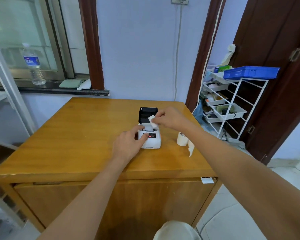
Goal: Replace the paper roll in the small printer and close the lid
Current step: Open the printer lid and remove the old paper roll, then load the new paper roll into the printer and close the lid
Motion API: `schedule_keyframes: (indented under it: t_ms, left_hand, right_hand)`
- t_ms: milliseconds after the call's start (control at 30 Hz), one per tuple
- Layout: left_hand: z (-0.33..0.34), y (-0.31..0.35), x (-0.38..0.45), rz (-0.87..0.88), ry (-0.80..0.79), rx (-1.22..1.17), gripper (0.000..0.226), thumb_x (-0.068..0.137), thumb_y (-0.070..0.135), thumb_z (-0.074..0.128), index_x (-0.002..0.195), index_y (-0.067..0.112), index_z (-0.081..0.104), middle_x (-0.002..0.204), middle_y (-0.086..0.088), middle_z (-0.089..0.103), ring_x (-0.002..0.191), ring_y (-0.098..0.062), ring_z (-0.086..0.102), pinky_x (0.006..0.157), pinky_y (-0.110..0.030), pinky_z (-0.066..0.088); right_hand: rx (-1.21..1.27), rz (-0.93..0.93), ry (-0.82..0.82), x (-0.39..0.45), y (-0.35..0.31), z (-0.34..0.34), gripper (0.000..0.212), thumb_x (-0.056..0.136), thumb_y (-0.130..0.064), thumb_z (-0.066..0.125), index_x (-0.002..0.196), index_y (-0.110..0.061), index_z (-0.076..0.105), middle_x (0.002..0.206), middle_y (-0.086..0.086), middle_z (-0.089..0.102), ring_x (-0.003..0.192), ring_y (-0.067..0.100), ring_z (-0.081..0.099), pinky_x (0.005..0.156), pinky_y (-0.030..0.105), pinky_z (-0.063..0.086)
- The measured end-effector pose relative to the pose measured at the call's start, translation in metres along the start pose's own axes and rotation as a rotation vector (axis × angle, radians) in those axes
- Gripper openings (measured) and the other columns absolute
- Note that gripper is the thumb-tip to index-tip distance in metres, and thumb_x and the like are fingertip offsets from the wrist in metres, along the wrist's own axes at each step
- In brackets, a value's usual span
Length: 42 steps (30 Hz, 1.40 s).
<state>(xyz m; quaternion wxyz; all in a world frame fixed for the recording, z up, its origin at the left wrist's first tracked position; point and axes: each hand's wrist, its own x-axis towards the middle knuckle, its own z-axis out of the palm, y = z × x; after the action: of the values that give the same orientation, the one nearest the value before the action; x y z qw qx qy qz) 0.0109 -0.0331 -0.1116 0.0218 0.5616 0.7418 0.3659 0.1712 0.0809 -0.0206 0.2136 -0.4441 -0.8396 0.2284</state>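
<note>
A small white printer [152, 142] sits mid-table on the wooden table [76, 135], its black lid [146, 114] standing open and upright behind it. My left hand [128, 144] rests on the printer's left side, thumb on the front panel, steadying it. My right hand [170, 118] hovers above the open paper bay, pinching a white strip of paper [152, 121] that leads down into the bay. To the right of the printer, a white paper roll [182, 139] stands upright on the table with a loose tail [191, 149] hanging toward the front.
A white wire shelf rack [232, 104] with a blue tray [249, 72] stands right of the table by a dark door. A water bottle [33, 64] and folded cloths [71, 84] sit on the windowsill behind. A knee [177, 231] shows at the bottom.
</note>
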Motion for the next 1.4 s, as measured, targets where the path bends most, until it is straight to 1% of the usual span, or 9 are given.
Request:
schedule_keyframes:
  t_ms: [233,367,533,667,800,933,1100,1267,1400]
  left_hand:
    - [0.001,-0.001,-0.001,0.005,0.002,0.014,0.047,0.095,0.064,0.045,0.136,0.044,0.057,0.101,0.004,0.076,0.082,-0.018,0.066,0.061,-0.031,0.052]
    - [0.001,-0.001,-0.001,0.012,-0.001,0.028,0.048,0.096,0.062,0.045,0.137,0.042,0.057,0.102,0.005,0.076,0.083,-0.017,0.067,0.061,-0.031,0.052]
    - [0.0,-0.001,-0.002,0.013,-0.006,0.032,0.048,0.096,0.063,0.044,0.138,0.043,0.057,0.105,0.005,0.076,0.083,-0.018,0.068,0.063,-0.033,0.055]
    - [-0.001,-0.001,-0.002,0.006,-0.003,0.026,0.046,0.097,0.061,0.046,0.138,0.042,0.058,0.108,0.004,0.077,0.086,-0.019,0.068,0.068,-0.037,0.058]
    - [0.001,-0.004,-0.001,0.009,-0.013,0.002,0.047,0.096,0.063,0.045,0.137,0.043,0.057,0.112,0.007,0.075,0.09,-0.019,0.068,0.069,-0.037,0.058]
    - [0.003,-0.003,0.0,0.013,-0.001,0.01,0.049,0.095,0.065,0.044,0.137,0.044,0.056,0.11,0.006,0.076,0.088,-0.019,0.068,0.069,-0.038,0.059]
    - [0.0,-0.001,-0.002,0.011,-0.005,0.009,0.045,0.097,0.061,0.047,0.137,0.044,0.058,0.109,0.006,0.076,0.083,-0.017,0.066,0.064,-0.032,0.055]
    - [-0.003,0.0,-0.004,-0.004,-0.005,-0.024,0.043,0.097,0.059,0.049,0.136,0.045,0.059,0.112,0.008,0.076,0.084,-0.015,0.063,0.067,-0.033,0.054]
    - [-0.002,0.001,-0.004,-0.005,-0.022,-0.038,0.044,0.097,0.058,0.049,0.138,0.042,0.058,0.116,0.006,0.075,0.094,-0.019,0.068,0.075,-0.038,0.057]
  right_hand:
    - [-0.292,0.172,0.15,-0.03,0.036,-0.017,0.017,0.082,-0.036,0.07,0.088,-0.022,0.077,0.082,-0.002,0.076,0.078,0.019,0.072,0.071,0.036,0.059]
    - [-0.225,0.21,0.11,-0.035,0.046,-0.01,0.014,0.085,-0.029,0.074,0.084,-0.016,0.077,0.087,0.001,0.076,0.084,0.023,0.072,0.07,0.04,0.058]
    - [-0.191,0.254,0.074,-0.036,0.054,-0.001,0.012,0.089,-0.03,0.077,0.079,-0.026,0.073,0.072,-0.01,0.062,0.077,0.016,0.062,0.053,0.027,0.036]
    - [-0.147,0.272,0.067,-0.035,0.058,0.0,0.009,0.088,-0.033,0.079,0.093,-0.025,0.078,0.093,-0.005,0.072,0.093,0.02,0.068,0.064,0.029,0.047]
    - [-0.072,0.29,0.039,-0.037,0.066,-0.007,0.069,0.083,-0.05,0.081,0.142,-0.021,0.062,0.134,0.005,0.068,0.122,0.025,0.065,0.098,0.041,0.055]
    - [-0.112,0.299,-0.025,-0.044,0.078,-0.015,0.092,0.075,-0.065,0.082,0.149,-0.019,0.054,0.148,0.007,0.061,0.134,0.025,0.059,0.106,0.043,0.051]
    - [-0.198,0.295,-0.038,-0.055,0.086,-0.011,0.085,0.071,-0.072,0.078,0.136,-0.022,0.057,0.124,0.0,0.068,0.111,0.021,0.066,0.09,0.039,0.056]
    - [-0.144,0.316,-0.006,-0.062,0.086,-0.005,0.044,0.075,-0.057,0.082,0.082,-0.018,0.062,0.08,0.0,0.07,0.076,0.02,0.066,0.065,0.037,0.049]
    - [-0.1,0.196,0.224,-0.085,0.06,-0.002,0.036,0.079,-0.041,0.083,0.068,-0.022,0.056,0.073,-0.001,0.061,0.064,0.02,0.057,0.05,0.028,0.04]
